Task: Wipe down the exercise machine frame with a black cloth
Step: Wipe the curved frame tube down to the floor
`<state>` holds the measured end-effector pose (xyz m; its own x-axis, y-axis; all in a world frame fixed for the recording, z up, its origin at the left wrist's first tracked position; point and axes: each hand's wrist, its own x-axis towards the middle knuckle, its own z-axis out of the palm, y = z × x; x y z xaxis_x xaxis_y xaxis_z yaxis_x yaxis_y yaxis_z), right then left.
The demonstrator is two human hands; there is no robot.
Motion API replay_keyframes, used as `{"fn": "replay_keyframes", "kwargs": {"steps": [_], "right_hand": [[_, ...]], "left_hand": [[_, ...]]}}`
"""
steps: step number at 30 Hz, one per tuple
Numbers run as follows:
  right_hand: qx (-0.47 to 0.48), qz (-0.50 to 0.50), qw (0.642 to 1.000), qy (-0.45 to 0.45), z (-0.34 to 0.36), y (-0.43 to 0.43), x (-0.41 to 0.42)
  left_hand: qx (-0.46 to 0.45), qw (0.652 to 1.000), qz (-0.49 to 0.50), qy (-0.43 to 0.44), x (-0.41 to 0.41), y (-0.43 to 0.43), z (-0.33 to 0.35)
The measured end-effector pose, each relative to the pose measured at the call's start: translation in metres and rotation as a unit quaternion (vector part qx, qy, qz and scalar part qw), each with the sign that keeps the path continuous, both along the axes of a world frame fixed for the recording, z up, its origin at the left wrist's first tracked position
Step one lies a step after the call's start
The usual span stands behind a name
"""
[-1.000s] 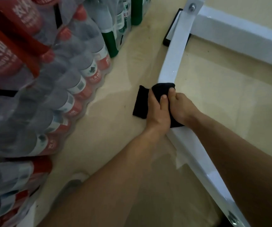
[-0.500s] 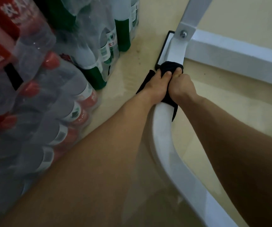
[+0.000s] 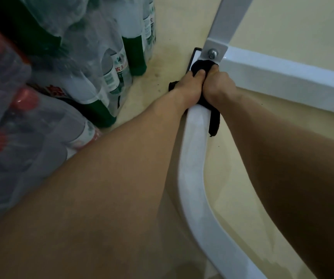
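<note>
The label on a green-banded bottle at far left is showing "农夫"; the smaller print below is remaining illegible. Lettering on the red-labelled bottles is blurring.

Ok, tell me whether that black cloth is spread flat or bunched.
Bunched: the black cloth is wadded around the white bar under both hands, one end dangling.

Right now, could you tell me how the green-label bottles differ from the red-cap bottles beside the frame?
The green-label bottles stand upright, nearer the white frame; the red-cap bottles lie on their sides, farther left. The former carry green bands, the latter red caps and labels. Both are clear plastic, shrink-wrapped in packs.
</note>
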<state>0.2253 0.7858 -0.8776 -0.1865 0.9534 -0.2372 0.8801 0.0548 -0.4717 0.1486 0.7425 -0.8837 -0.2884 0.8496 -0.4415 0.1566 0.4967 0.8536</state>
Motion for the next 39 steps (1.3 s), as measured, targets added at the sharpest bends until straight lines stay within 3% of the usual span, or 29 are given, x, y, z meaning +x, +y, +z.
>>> {"fn": "replay_keyframes", "kwargs": {"steps": [3, 9, 14, 22, 29, 39], "right_hand": [[-0.014, 0.004, 1.0, 0.021, 0.002, -0.016, 0.009], [0.051, 0.026, 0.998, 0.032, -0.007, -0.04, 0.014], [0.03, -0.062, 0.995, 0.078, -0.005, -0.012, 0.001], [-0.013, -0.017, 0.996, 0.081, 0.005, -0.003, 0.004], [-0.032, -0.033, 0.979, 0.197, -0.007, -0.069, 0.028], [-0.086, 0.031, 0.984, 0.156, -0.001, -0.165, 0.062]], "left_hand": [[0.02, 1.0, 0.008, -0.012, 0.004, -0.018, 0.0], [0.042, 0.999, -0.018, -0.014, 0.002, -0.04, -0.007], [0.05, 0.999, -0.004, -0.005, -0.003, -0.01, -0.005], [0.033, 0.999, 0.017, -0.013, 0.001, -0.005, 0.004], [0.037, 0.999, 0.021, -0.032, 0.017, -0.073, -0.002], [0.046, 0.996, 0.072, -0.021, 0.056, -0.184, 0.0]]}}
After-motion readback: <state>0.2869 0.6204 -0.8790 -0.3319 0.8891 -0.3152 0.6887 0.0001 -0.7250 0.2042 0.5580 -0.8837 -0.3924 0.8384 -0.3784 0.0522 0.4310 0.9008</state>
